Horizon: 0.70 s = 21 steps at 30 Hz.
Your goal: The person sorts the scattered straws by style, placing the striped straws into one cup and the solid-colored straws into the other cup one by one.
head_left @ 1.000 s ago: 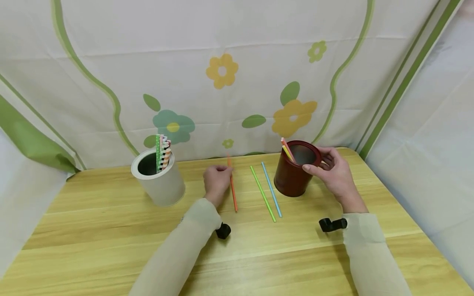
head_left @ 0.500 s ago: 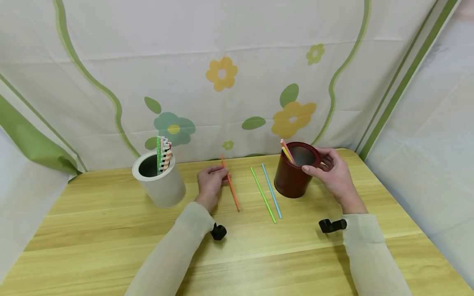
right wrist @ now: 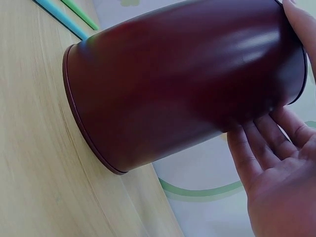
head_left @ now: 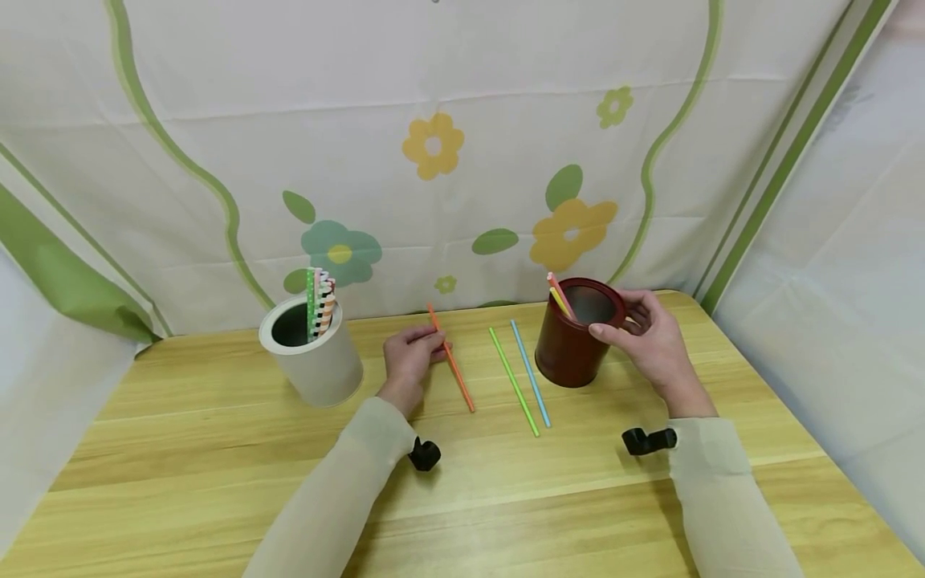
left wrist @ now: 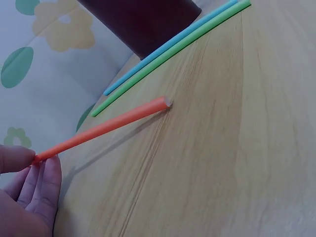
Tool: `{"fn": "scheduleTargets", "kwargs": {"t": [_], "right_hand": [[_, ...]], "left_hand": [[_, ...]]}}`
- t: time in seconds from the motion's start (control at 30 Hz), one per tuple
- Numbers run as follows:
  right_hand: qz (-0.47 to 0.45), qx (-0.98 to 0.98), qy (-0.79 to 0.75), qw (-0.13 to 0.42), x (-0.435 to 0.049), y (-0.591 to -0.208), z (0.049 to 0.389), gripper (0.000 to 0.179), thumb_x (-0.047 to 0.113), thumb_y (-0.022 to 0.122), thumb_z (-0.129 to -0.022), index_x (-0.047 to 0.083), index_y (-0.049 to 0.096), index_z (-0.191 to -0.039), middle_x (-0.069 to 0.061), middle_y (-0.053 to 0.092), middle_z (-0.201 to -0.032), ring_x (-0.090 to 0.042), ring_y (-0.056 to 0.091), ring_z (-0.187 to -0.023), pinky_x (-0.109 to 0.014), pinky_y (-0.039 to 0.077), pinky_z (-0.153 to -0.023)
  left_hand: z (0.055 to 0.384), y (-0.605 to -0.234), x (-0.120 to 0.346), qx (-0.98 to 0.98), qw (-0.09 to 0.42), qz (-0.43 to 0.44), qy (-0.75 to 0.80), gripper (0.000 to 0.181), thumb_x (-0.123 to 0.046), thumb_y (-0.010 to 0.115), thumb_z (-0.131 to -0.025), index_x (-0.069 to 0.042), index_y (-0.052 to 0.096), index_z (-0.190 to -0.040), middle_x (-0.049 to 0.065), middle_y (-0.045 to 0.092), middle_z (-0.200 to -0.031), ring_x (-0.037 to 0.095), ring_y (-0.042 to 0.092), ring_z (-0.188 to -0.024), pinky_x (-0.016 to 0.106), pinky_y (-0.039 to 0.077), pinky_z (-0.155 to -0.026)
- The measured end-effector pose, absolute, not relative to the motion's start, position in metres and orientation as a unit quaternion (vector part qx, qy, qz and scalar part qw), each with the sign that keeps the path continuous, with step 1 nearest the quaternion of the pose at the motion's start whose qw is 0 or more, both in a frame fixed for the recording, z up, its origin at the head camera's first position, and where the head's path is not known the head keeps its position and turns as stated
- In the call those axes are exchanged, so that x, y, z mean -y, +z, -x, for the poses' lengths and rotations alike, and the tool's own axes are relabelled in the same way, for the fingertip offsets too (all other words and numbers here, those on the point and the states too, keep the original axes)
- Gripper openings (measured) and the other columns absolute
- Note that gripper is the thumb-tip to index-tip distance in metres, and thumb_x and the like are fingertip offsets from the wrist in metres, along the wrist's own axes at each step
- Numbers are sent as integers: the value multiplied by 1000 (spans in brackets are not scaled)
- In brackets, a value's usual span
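In the head view my left hand [head_left: 407, 361] pinches an orange straw [head_left: 458, 376] between thumb and fingers. The left wrist view shows the straw's shadow beneath it, its near end close to the tabletop. A green straw [head_left: 515, 384] and a blue straw [head_left: 531, 374] lie side by side to the right. Beyond them stands a dark red canister [head_left: 567, 353], upright, with pink and yellow straws [head_left: 559, 295] leaning in it. My right hand [head_left: 654, 345] holds this canister at its right side, thumb at the rim; in the right wrist view the fingers [right wrist: 264, 143] touch its wall.
At the left stands a white canister [head_left: 321, 373] with several patterned straws [head_left: 320, 305] in it. A floral curtain [head_left: 448, 201] hangs along the back edge of the wooden table [head_left: 506, 514]. Black wrist cameras [head_left: 425, 455] stick out from the sleeves.
My left hand has moved slightly left and turned palm upward with the orange straw, whose near end has swung right. My right hand has stayed on the dark red canister.
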State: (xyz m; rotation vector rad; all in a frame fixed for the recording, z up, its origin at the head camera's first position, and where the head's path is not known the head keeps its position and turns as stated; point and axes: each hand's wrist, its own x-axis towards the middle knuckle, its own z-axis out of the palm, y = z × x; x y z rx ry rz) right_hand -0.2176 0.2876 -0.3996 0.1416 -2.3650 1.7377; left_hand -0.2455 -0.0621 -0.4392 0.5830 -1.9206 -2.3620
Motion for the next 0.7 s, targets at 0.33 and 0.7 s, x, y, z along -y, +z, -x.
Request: {"fn": "scheduleTargets", "kwargs": {"t": [0.33, 0.7], "right_hand": [[-49, 799, 590, 101, -287, -400, 218, 58, 14, 84, -94, 6, 54, -143, 13, 58, -132, -2, 57, -123, -4, 51, -99], [-51, 801, 588, 102, -288, -400, 217, 59, 14, 84, -95, 4, 53, -144, 12, 58, -132, -2, 57, -123, -4, 51, -99]], "left_hand": [[241, -431, 69, 579, 9, -197, -791, 35, 1, 74, -98, 10, 67, -131, 13, 73, -109, 20, 81, -93, 26, 67, -83], [232, -399, 61, 596, 36, -154, -788, 38, 3, 73, -99, 8, 67, -136, 11, 74, -107, 31, 81, -106, 30, 68, -87]]}}
